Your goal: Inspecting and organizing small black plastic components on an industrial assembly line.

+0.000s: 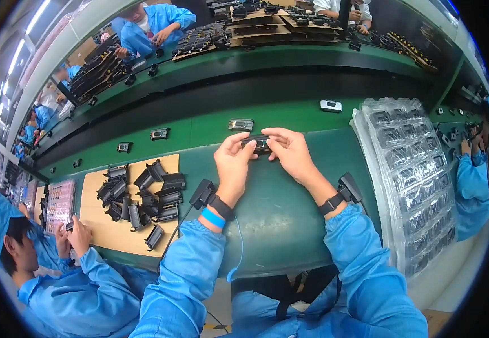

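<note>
Both my hands hold one small black plastic housing point(262, 147) above the green work mat, near its far edge. My left hand point(234, 160) grips its left end, thumb pressed on the top face. On the right end, my right hand point(290, 155) closes with its thumb on top and fingers behind. Some small parts show on the housing's face, too small to name. Just beyond my left hand lies a unit with a bare circuit board point(240, 124) on the green conveyor strip. Several black plastic housings point(137, 211) lie in a loose pile to my left.
The pile rests on a cardboard sheet point(100, 225). At right stands a stack of clear plastic trays point(410, 169). A white-and-black device point(330, 106) and another unit point(159, 134) sit on the strip. A co-worker point(69, 270) sits at left; others work across and at right.
</note>
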Tool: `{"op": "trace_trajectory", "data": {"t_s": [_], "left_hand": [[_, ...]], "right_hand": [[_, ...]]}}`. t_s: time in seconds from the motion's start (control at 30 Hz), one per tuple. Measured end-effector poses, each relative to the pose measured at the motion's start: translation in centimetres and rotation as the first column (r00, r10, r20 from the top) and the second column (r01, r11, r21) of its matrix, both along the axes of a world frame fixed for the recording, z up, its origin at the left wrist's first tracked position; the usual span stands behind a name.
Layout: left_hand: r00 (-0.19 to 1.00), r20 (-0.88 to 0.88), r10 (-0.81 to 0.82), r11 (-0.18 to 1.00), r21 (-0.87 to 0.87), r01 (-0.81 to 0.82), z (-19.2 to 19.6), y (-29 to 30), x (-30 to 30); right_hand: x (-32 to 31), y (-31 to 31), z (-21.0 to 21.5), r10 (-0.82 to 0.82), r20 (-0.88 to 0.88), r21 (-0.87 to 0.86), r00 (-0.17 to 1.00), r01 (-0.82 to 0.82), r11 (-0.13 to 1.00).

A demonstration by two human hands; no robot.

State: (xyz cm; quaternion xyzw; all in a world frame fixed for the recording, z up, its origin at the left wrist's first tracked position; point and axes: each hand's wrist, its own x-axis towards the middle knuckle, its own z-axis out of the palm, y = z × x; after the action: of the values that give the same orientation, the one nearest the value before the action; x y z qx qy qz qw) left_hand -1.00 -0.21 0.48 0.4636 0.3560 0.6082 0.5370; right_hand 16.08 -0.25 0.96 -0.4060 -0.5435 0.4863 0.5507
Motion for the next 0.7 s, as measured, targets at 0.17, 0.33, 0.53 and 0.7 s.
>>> {"op": "trace_trajectory", "data": {"t_s": [0.17, 0.33, 0.53, 0.7], "left_hand": [[1.0, 0.0, -0.011, 1.0, -0.005, 0.011, 0.0, 0.0, 0.1], [1.0, 0.008, 0.007, 1.0, -0.014, -0.007, -0.2, 0.1, -0.6], [0.996, 0.067, -0.064, 0.993, 0.106, 0.057, -0.9, 0.5, 0.6], [0.996, 0.064, -0.068, 0.996, 0.068, 0.063, -0.4, 0.5, 0.8]], "right_hand": [[0.1, -0.2, 0.3, 0.002, -0.001, 0.007, 1.0, -0.002, 1.0], [-0.8, 0.1, 0.2, 0.003, -0.005, 0.001, 1.0, -0.003, 1.0], [0.0, -0.2, 0.6, -0.061, 0.14, -0.021, 0.988, 0.065, 0.998], [0.4, 0.7, -0.8, -0.099, 0.16, 0.092, 0.982, 0.085, 0.992]]}}
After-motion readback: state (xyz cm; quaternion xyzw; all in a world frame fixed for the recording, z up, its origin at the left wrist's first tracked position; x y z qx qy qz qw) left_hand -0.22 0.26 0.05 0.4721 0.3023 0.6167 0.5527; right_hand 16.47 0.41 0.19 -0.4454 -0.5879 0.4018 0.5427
